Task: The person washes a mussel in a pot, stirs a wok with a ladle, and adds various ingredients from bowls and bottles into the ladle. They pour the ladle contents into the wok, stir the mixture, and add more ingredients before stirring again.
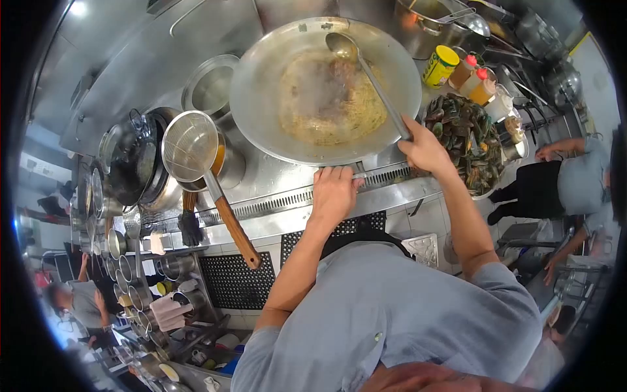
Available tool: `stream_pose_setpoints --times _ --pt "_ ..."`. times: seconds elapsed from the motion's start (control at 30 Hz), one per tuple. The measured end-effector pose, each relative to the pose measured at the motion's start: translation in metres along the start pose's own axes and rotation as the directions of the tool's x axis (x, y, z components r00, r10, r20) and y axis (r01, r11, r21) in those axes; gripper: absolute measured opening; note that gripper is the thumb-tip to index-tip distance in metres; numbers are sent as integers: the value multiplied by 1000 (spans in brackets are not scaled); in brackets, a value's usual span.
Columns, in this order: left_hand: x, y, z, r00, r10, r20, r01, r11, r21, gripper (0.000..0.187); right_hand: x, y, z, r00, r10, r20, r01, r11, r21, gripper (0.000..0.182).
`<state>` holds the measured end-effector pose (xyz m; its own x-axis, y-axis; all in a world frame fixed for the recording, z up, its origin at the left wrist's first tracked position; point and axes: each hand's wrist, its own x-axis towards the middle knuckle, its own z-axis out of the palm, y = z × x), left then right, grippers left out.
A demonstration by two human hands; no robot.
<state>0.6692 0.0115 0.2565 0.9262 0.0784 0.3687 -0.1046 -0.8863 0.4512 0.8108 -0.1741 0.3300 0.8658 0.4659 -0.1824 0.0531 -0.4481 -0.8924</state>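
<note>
A large steel wok point(261, 124) sits on the range, with steaming brownish broth and food point(346, 121) in it. My right hand point(428, 149) is wrapped around the handle of a long ladle point(379, 85), whose bowl rests near the wok's far inner wall. Close below the wok's near rim, my left hand point(334, 195) lies at the slotted front edge point(385, 176) of the range, fingers together and curled down. A short metal piece shows beside its fingertips; what the fingers close on is hidden.
A wood-handled strainer point(189, 147) lies over a pot at left, near dark woks point(130, 160). At right stand a heap of mussels point(460, 137), a yellow tin point(441, 66) and sauce bottles point(462, 70). Other people point(578, 176) stand at both sides.
</note>
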Motion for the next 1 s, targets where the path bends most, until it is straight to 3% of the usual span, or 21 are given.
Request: stream_pose_setpoints --times 0.07,0.1,0.2,0.23,0.27,0.3,0.37,0.43,0.5,0.53,0.57,0.6,0.63,0.67,0.7,0.77,0.8,0.83,0.87,0.97,1.0 --pt "-3 -1 -1 1000 8 -9 -8 1000 -1 20 29 9 9 999 10 -51 -20 977 -211 50" --pt "0 -2 -1 999 22 -27 -23 1000 -1 20 42 10 13 998 7 -61 -20 977 -212 50" --pt "-1 -8 1 1000 21 -5 -21 1000 19 21 60 11 27 995 98 22 -97 994 -43 36" --pt "0 -9 0 1000 26 -4 -26 1000 16 21 59 11 33 975 193 108 -213 952 221 29" --pt "-1 -10 -2 1000 21 6 -22 1000 16 21 55 13 37 941 259 217 -333 825 457 22" --pt "0 -10 -2 1000 15 14 -15 1000 15 22 49 17 36 941 263 214 -335 824 456 22" --pt "0 -10 -3 1000 17 6 -17 1000 4 22 29 35 26 846 195 496 -525 468 711 18" --pt "-3 -11 -2 1000 8 4 -8 1000 -4 22 1 27 5 838 213 502 -540 456 708 23" --pt "-3 -11 1 1000 -4 -14 3 1000 -11 22 -23 -5 -17 841 298 451 -502 739 448 39" --pt "-3 -11 1 1000 -16 -12 16 1000 -8 22 -25 -6 -24 856 296 423 -408 890 204 68" --pt "-3 -10 1 1000 -8 -25 8 1000 -19 22 -27 -3 -21 851 296 434 -411 890 199 68" --pt "-3 -11 0 999 4 -39 -6 1000 -29 21 -31 2 -15 956 134 260 -106 987 -119 67" --pt "-3 -11 -1 999 6 -40 -7 1000 -23 21 -31 8 -10 984 -106 141 160 873 -460 66" --pt "-3 -11 -2 999 1 -37 -2 1000 -11 22 -21 25 -2 978 -163 133 210 762 -612 68" --pt "-2 -9 -2 999 0 -33 0 1000 -3 22 -11 24 10 979 -166 122 206 763 -613 68" --pt "-3 -8 -1 999 5 -35 -6 1000 -8 21 7 11 37 985 151 87 -128 965 -230 67" --pt "-2 -8 -1 999 -3 -38 2 1000 -9 21 10 16 37 987 143 74 -123 966 -227 67" --pt "-2 -6 -2 999 10 -42 -10 1000 -7 21 13 21 37 941 271 204 -313 925 215 66" --pt "-2 -6 -3 1000 -4 -20 4 1000 3 21 15 22 37 872 311 378 -484 658 577 65" --pt "-1 -6 -2 1000 -25 -6 25 1000 -1 21 -5 26 -1 828 288 481 -553 561 616 65" --pt "-3 -7 -1 999 -31 -8 31 999 -11 22 -15 18 -14 849 308 430 -504 717 482 66"
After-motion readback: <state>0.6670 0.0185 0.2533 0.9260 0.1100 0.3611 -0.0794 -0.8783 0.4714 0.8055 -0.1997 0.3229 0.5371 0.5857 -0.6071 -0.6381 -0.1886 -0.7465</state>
